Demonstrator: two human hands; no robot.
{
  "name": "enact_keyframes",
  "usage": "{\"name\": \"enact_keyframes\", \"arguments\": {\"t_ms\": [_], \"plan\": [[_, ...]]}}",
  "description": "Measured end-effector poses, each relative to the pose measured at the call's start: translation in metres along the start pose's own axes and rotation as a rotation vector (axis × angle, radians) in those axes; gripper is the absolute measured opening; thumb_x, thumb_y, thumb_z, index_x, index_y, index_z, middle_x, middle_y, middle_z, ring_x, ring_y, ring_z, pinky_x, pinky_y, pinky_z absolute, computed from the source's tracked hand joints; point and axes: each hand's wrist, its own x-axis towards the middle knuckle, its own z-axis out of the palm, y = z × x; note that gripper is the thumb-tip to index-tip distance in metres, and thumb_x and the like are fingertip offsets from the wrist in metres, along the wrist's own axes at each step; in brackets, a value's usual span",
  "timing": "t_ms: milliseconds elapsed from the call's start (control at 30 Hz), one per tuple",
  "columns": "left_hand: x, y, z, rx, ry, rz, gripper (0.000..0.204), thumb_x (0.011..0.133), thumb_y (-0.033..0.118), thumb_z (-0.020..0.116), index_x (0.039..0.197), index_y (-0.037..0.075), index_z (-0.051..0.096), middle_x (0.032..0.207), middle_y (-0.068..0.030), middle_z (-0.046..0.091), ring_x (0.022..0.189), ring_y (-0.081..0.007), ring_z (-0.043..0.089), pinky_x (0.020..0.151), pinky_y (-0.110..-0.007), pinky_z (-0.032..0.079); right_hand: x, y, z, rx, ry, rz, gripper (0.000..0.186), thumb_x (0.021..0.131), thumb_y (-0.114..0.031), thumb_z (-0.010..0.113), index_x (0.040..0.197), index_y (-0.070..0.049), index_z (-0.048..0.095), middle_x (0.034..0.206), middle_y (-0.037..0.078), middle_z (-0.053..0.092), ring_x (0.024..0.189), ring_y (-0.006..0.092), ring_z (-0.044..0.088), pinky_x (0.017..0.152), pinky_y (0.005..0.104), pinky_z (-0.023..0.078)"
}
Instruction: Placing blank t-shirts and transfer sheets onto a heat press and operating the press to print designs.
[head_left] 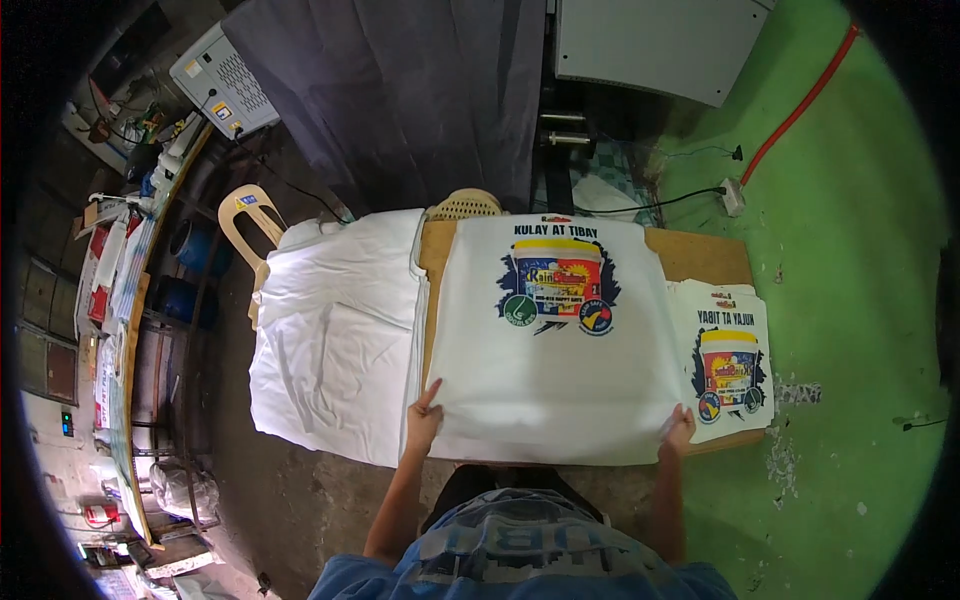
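Note:
A white T-shirt (pixel 555 370) lies spread on a wooden table, with a printed paint-bucket picture (pixel 557 285) near its far end. My left hand (pixel 424 418) is at the shirt's near left edge, fingers closed on the cloth and index finger pointing forward. At the near right edge, my right hand (pixel 679 430) pinches the fabric. Left of this shirt sits a pile of plain white shirts (pixel 340 340). A stack of white transfer sheets (pixel 728 365), bearing the same picture mirrored, lies beside my right hand.
The wooden table (pixel 700 255) shows bare at its far right. Beyond it are plastic chairs (pixel 250 215), a dark curtain (pixel 400 90) and a grey machine (pixel 650 45). A cluttered shelf (pixel 125 330) runs along the left; a green wall (pixel 850 300) stands right.

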Motion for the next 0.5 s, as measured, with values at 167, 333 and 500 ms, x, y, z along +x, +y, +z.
{"name": "enact_keyframes", "arguments": {"t_ms": [167, 333, 500], "plan": [[0.014, -0.048, 0.000, 0.350, 0.149, 0.479, 0.057, 0.069, -0.011, 0.041, 0.119, 0.012, 0.054, 0.107, -0.0244, 0.056, 0.097, -0.0314, 0.057, 0.082, -0.033, 0.045, -0.004, 0.028, 0.009, -0.281, -0.113, 0.058, 0.022, 0.087, -0.019, 0.053, 0.073, -0.003, 0.050, 0.055, 0.000, 0.042, 0.053, 0.0125, 0.043, 0.049, 0.0269, 0.035], [0.010, -0.055, 0.015, 0.587, 0.243, 0.576, 0.049, 0.066, -0.014, 0.040, 0.102, 0.011, 0.063, 0.095, -0.0206, 0.058, 0.088, -0.0362, 0.056, 0.078, -0.037, 0.046, -0.005, 0.044, 0.003, -0.933, 0.057, -0.316, 0.024, 0.085, -0.017, 0.049, 0.072, 0.003, 0.047, 0.060, 0.015, 0.046, 0.055, 0.0290, 0.044, 0.053, 0.0391, 0.034], [-0.004, -0.069, 0.017, 0.524, 0.224, 0.474, 0.048, 0.068, -0.014, 0.039, 0.100, 0.010, 0.064, 0.085, -0.0164, 0.057, 0.079, -0.0305, 0.056, 0.070, -0.034, 0.045, -0.018, 0.051, -0.012, -1.253, -0.004, -0.374, 0.022, 0.087, -0.019, 0.049, 0.091, 0.001, 0.057, 0.077, 0.020, 0.060, 0.068, 0.0368, 0.056, 0.061, 0.0424, 0.044]]}}
